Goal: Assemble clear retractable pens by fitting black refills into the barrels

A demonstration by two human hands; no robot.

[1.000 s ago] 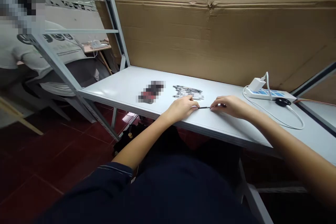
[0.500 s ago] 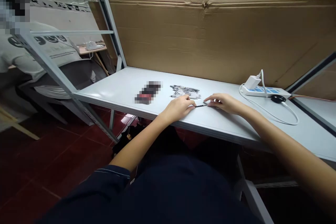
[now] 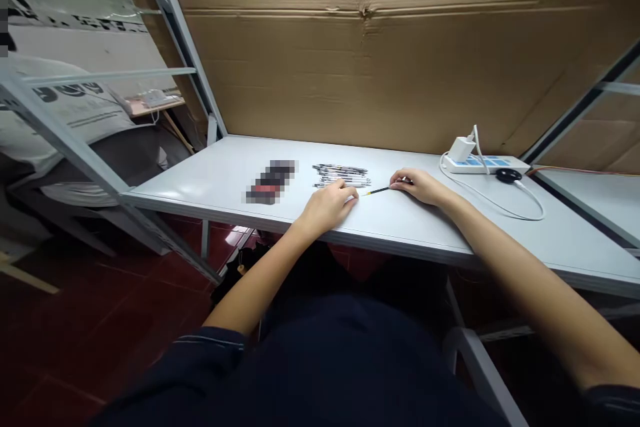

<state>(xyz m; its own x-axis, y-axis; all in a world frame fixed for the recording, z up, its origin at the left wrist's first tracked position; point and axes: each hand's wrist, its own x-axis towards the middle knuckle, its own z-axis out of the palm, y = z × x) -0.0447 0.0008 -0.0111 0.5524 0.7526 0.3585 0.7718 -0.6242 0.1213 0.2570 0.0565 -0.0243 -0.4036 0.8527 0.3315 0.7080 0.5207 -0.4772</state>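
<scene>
Between the fingertips of my right hand is a thin dark pen refill with a yellow section toward its end, pointing left just above the table. My left hand is curled at the table's front side, close to that end; whatever its fingers hold, if anything, is hidden. Behind my left hand lies a row of several pens, black, white and clear, side by side on the white table.
A dark and red object, blurred out, lies left of the pens. At the right, a power strip carries a white plug, a looping cable and a black round piece. Cardboard backs the table. A seated person is beyond the left frame.
My hands have drawn apart, and the thin dark refill with its yellow section now shows stretched out from my right fingers. The whole view has shifted slightly.
</scene>
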